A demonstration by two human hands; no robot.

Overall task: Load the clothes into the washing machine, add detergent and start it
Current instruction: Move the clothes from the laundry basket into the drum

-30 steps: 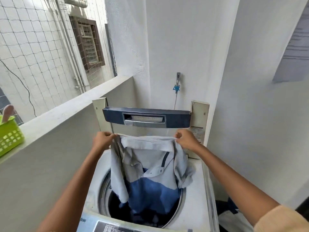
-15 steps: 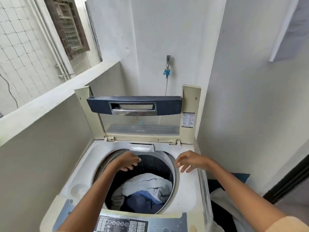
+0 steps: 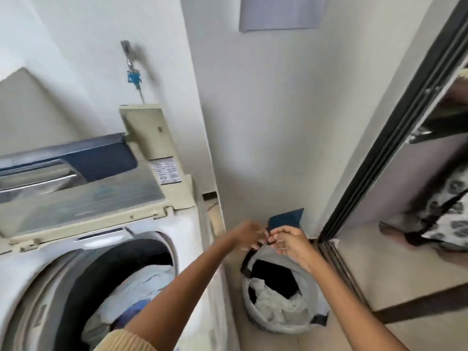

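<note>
Dark fabric is pinched by the left hand and right hand at the far rim of the laundry basket, right of the washing machine; held so lightly, it could be dropped short of the drum.

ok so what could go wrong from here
1. The left hand and right hand both seem to pinch one dark strap at the rim of the laundry bag. Lifted from that side alone, the soft bag may tip and spill onto the floor.
2. The bag holds a dark garment beside white cloth, and the drum holds pale and blue clothes. Washed together, colour might bleed.
</note>
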